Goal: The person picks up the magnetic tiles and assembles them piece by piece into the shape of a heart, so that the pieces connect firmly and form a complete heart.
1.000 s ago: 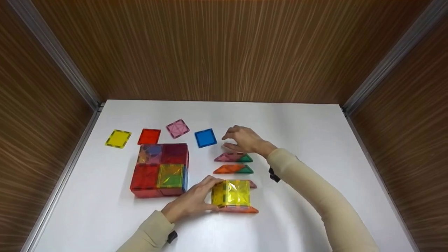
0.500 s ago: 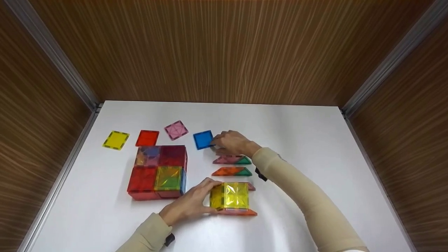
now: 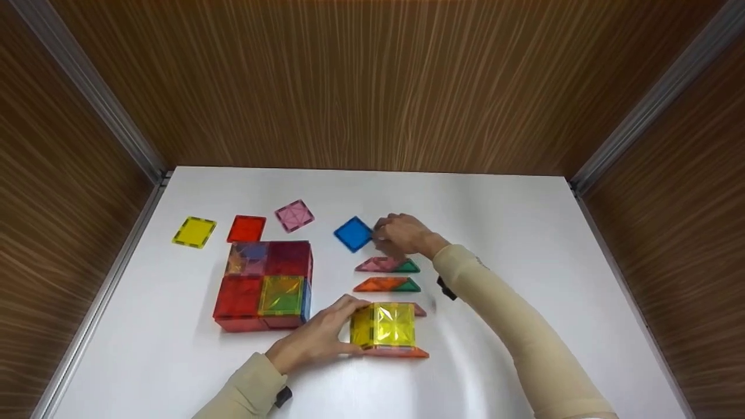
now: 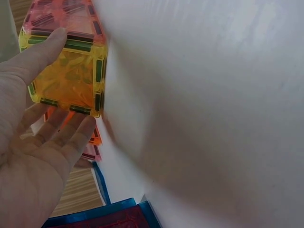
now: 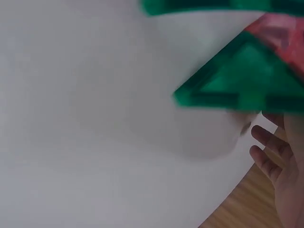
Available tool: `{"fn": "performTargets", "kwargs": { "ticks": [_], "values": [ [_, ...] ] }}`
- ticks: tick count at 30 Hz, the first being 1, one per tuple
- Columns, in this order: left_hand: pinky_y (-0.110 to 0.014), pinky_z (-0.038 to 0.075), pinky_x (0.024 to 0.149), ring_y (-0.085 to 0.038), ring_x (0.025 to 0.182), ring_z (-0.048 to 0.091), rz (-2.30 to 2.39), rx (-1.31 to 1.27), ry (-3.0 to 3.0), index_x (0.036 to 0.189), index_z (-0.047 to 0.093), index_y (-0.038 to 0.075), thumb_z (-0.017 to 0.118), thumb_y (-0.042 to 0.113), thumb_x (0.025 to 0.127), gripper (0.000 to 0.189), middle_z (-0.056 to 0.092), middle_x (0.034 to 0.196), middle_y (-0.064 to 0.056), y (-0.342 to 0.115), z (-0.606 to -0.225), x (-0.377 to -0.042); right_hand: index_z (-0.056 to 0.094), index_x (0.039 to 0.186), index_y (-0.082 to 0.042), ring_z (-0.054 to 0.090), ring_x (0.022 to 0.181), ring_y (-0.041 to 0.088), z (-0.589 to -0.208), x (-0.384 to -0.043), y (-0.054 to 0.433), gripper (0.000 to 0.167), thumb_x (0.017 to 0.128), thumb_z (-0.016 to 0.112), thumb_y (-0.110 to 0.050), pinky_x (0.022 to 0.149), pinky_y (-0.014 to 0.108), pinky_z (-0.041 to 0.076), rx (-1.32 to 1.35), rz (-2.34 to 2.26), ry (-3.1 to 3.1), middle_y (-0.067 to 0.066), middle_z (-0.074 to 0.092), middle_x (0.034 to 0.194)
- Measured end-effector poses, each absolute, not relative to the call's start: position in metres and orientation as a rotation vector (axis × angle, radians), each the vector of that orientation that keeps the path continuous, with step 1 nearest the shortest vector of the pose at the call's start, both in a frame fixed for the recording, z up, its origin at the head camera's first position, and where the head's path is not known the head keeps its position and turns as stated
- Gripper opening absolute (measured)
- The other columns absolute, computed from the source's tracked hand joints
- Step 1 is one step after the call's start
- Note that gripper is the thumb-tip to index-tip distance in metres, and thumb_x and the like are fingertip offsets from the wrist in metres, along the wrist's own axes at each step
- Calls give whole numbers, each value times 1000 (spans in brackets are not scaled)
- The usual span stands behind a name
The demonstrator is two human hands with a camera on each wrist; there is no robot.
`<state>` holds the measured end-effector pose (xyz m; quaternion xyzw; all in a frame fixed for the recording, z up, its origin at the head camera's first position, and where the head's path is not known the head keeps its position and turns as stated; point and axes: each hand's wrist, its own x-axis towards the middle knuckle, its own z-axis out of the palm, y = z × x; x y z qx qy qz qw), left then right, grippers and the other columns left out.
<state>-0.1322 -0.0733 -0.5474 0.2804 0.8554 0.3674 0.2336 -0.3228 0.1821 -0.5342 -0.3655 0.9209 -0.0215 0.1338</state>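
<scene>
My left hand (image 3: pixel 314 340) grips a small yellow magnetic-tile box (image 3: pixel 394 325) at its left side. In the left wrist view, the thumb lies on the upper edge of its yellow side (image 4: pixel 71 78) and the fingers are at the opposite edge. Pink and orange slanted pieces adjoin the box. Farther back, my right hand (image 3: pixel 403 235) is at the right corner of a blue square magnetic tile (image 3: pixel 353 234) and appears to pinch it; the contact is partly hidden. Beneath that hand stand a pink-and-green tile strip (image 3: pixel 381 265) and an orange-and-green tile strip (image 3: pixel 384 284).
Left of my hands stands a larger block of magnetic tiles (image 3: pixel 238 297), mostly red. Behind it, a yellow tile (image 3: pixel 195 232), a red tile (image 3: pixel 247 228) and a pink tile (image 3: pixel 295 216) lie on the white table (image 3: pixel 500 209). Wood-grain panels (image 3: pixel 372 87) enclose the table.
My right hand came leftward to the blue tile, then drew back right. The tile has slid right and turned so a corner points at the hand. The left hand keeps its grip.
</scene>
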Motion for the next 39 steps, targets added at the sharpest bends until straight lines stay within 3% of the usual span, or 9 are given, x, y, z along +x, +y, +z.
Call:
{"fn": "performTargets", "kwargs": {
  "ticks": [11, 20, 24, 34, 39],
  "values": [
    [-46, 43, 123, -22, 146, 52, 989, 801, 2388, 158, 42, 25, 84, 40, 90, 81, 48, 157, 0, -74, -548, -131, 74, 133, -12, 65, 127, 33, -545, -310, 271, 32, 105, 66, -26, 113, 53, 53, -913, -250, 2778, 12, 70, 138],
    [-47, 42, 124, -23, 147, 51, 986, 801, 2395, 158, 43, 24, 85, 39, 90, 81, 48, 157, -1, -73, -547, -132, 77, 127, -11, 67, 115, 31, -548, -295, 288, 31, 105, 67, -30, 105, 49, 58, -888, -266, 2898, 12, 73, 127],
    [-46, 42, 124, -23, 146, 52, 978, 806, 2394, 158, 43, 22, 85, 38, 89, 82, 49, 156, -1, -72, -547, -130, 72, 136, -12, 65, 120, 32, -546, -296, 279, 42, 104, 66, -38, 107, 52, 56, -891, -281, 2925, 14, 70, 134],
    [-50, 43, 123, -24, 147, 51, 986, 750, 2372, 158, 42, 31, 84, 41, 90, 81, 47, 158, 0, -72, -549, -129, 55, 154, -25, 46, 150, 37, -551, -310, 250, 60, 102, 64, -53, 123, 63, 39, -885, -209, 2804, 10, 48, 165],
    [-47, 43, 124, -22, 147, 51, 978, 772, 2385, 158, 42, 28, 84, 41, 90, 81, 48, 158, 1, -72, -549, -131, 48, 159, -28, 40, 155, 39, -551, -312, 250, 69, 100, 62, -61, 125, 63, 36, -836, -187, 2756, 9, 41, 169]
  ]
}}
